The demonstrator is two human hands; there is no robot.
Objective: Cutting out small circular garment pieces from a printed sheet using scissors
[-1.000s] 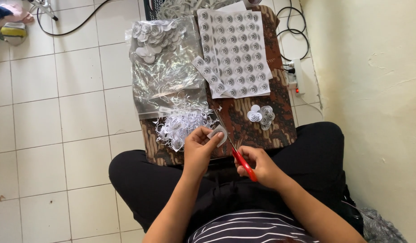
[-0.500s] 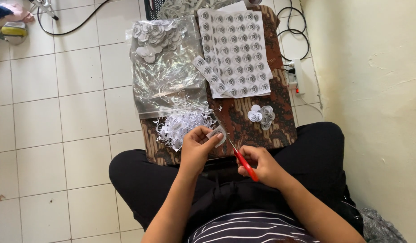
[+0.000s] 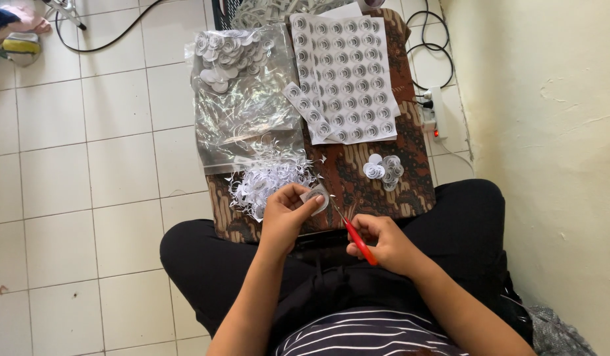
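- Left hand (image 3: 286, 214) pinches a small round paper cut-out (image 3: 316, 196) between thumb and fingertips, just above the near edge of the bench (image 3: 410, 191), a low board under a brown patterned cloth.
- Right hand (image 3: 381, 245) is closed around red-handled scissors (image 3: 355, 236); the blades point up-left and meet the cut-out's edge.
- Done, I judge: a small pile of finished discs (image 3: 382, 169) lies right of centre; a clear plastic bag (image 3: 242, 99) at the left holds many more discs.
- A heap of white paper trimmings (image 3: 265, 178) lies just beside the left hand.
- Left, I judge: a printed sheet of circles (image 3: 354, 76) lies uncut at the far side, with a narrow strip (image 3: 309, 112) touching its left edge.
- I put the work at partway, with much of the sheet remaining.
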